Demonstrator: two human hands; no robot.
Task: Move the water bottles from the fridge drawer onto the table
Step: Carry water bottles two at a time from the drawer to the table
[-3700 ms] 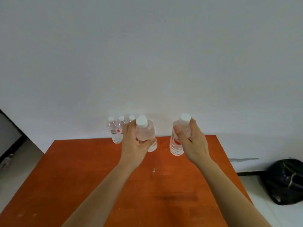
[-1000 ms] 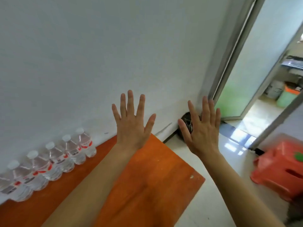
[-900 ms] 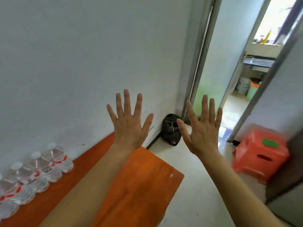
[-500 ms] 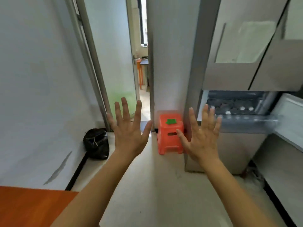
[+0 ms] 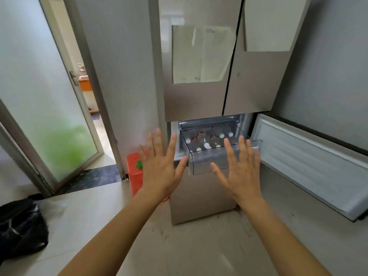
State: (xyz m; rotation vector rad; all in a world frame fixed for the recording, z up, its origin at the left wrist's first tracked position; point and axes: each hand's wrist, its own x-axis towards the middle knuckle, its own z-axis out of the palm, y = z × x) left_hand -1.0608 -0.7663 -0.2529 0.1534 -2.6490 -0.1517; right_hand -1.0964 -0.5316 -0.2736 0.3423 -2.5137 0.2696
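Observation:
A clear plastic fridge drawer (image 5: 205, 163) stands pulled out of the grey fridge (image 5: 199, 100), below its two upper doors. Several water bottles (image 5: 207, 145) with white caps and red labels stand inside it. My left hand (image 5: 161, 170) is raised with fingers spread, empty, in front of the drawer's left corner. My right hand (image 5: 242, 170) is also spread and empty, overlapping the drawer's right front. Neither hand touches a bottle. The table is out of view.
The lower fridge door (image 5: 310, 162) hangs open to the right. A red stool (image 5: 135, 176) stands left of the fridge. A frosted glass door (image 5: 43, 108) stands open at the left, with a black bag (image 5: 22, 226) on the floor.
My view has swung from the table and its row of bottles round to the fridge, which is closer now. Both hands let go of bottles earlier and stay spread and empty.

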